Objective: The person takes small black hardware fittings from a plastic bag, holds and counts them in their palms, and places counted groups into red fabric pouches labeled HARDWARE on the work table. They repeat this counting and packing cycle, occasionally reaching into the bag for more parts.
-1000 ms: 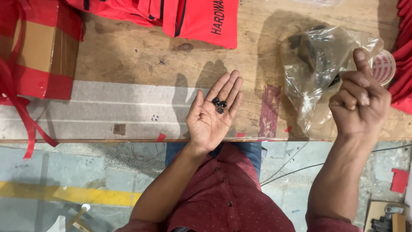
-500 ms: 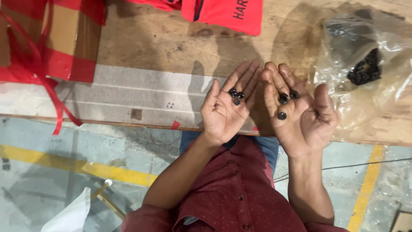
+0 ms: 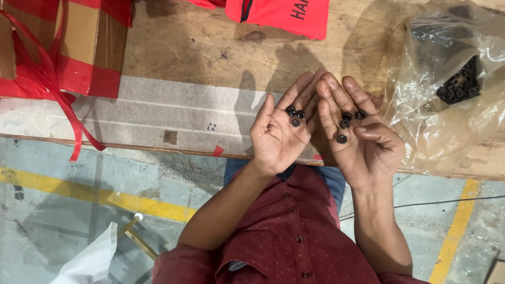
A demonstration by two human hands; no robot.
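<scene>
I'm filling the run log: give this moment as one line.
left hand: open, palm up, small black nuts | right hand: open, palm up, black nuts | clear plastic bag: on wooden table, right

Small dark nuts [image 3: 295,115], dull black metal; rough, scuffed wooden counter [image 3: 189,47]; crinkly, glossy clear plastic bag [image 3: 447,121]; matt cardboard box [image 3: 79,42] wrapped in shiny red tape.

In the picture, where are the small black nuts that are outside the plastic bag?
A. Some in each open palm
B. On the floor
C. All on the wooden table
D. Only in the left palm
A: the left hand lies open with three small black nuts near its fingers, and the right hand lies open beside it with three more nuts on its fingers.
</scene>
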